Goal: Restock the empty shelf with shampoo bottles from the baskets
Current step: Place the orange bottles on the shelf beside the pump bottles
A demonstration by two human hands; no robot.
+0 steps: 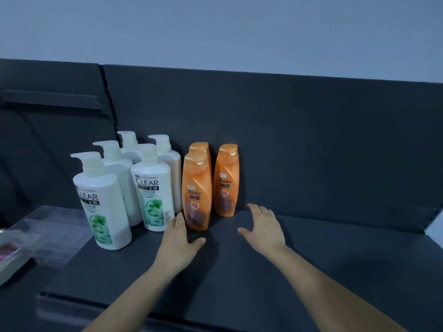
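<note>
Far left edge: a clear plastic container (16,248), blurred, with something pinkish inside (contents not readable). Next, on the dark grey flat shelf (323,259), five white pump-top shampoo bottles (153,192) with green leaf labels reading CLEAR. They stand upright and packed close, a file of three on the left and a file of two beside it. Just right of them stand three orange flip-cap shampoo bottles (226,180), upright near the dark back panel (311,128): two one behind the other, the third alongside to the right with a small gap. Left hand (178,245) is low at the foot of the front orange bottle (196,192), fingers fairly straight by its lower left side (contact not certain), thumb spread across the front of its base, nothing clasped. Right hand (263,226) is just right of the orange group and apart from it, palm down over the shelf, fingers loose and spread wide, holding nothing.
</note>
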